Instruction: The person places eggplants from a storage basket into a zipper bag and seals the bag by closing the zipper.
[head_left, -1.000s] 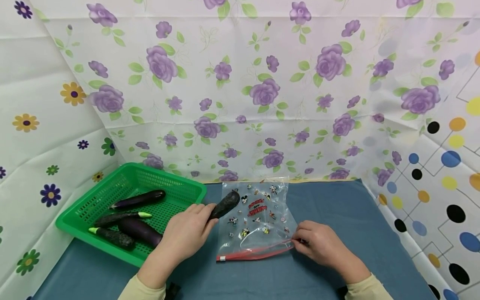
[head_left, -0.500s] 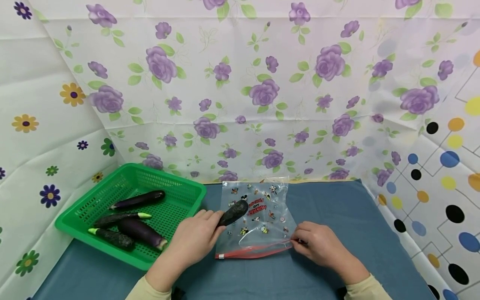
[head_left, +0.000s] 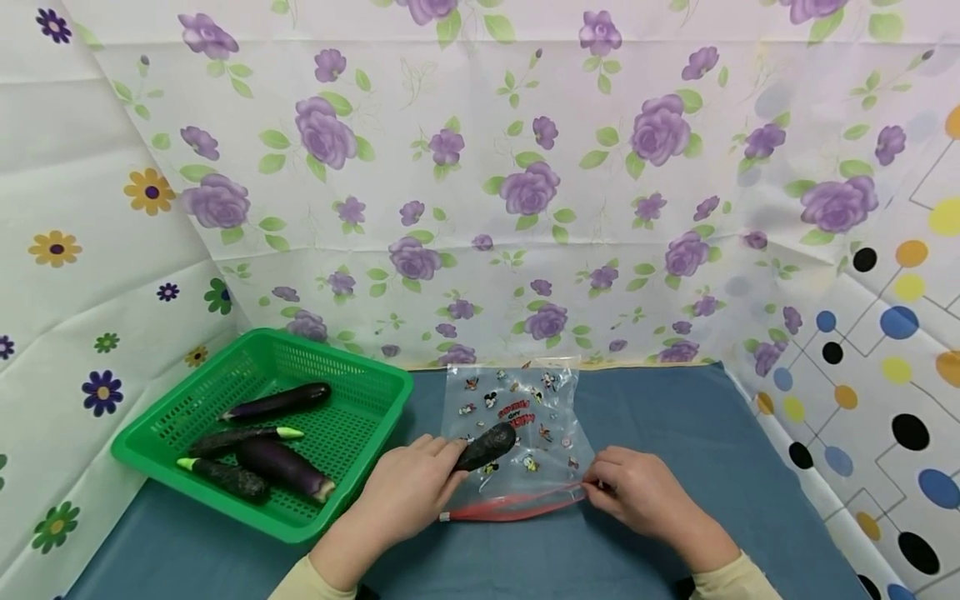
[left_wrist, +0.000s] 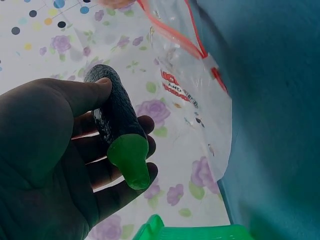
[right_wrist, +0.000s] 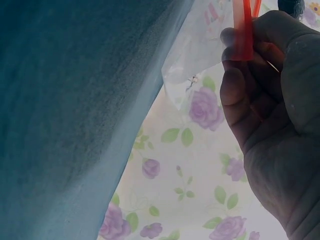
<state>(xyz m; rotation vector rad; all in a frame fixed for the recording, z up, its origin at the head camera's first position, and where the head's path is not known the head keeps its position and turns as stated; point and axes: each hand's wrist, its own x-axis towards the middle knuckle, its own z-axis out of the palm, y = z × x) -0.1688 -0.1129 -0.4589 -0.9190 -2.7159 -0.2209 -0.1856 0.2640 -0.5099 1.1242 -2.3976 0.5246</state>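
My left hand (head_left: 412, 487) grips a dark, rough-skinned vegetable (head_left: 491, 444), long and rounded like a cucumber. In the left wrist view its bright green stem end (left_wrist: 131, 159) points away from the thumb. The vegetable's far end is over a clear zip bag (head_left: 558, 425) printed with red letters and small cartoon figures. Along the bag's near edge runs a red zip strip (head_left: 502, 508), parted in the middle, with a white slider (head_left: 445, 517) at its left end. My right hand (head_left: 637, 492) pinches the strip's right end between thumb and fingers, as the right wrist view also shows.
A green basket (head_left: 375, 379) stands at the left. Two smooth purple eggplants (head_left: 285, 471) and two dark rough vegetables with green tips (head_left: 225, 477) lie in it. Blue cloth (head_left: 675, 417) covers the table. Patterned sheets (head_left: 480, 275) rise behind and at both sides.
My left hand has brought the dark vegetable rightward and nearer, from the bag's left edge to over its lower middle. My right hand keeps its place on the red strip.
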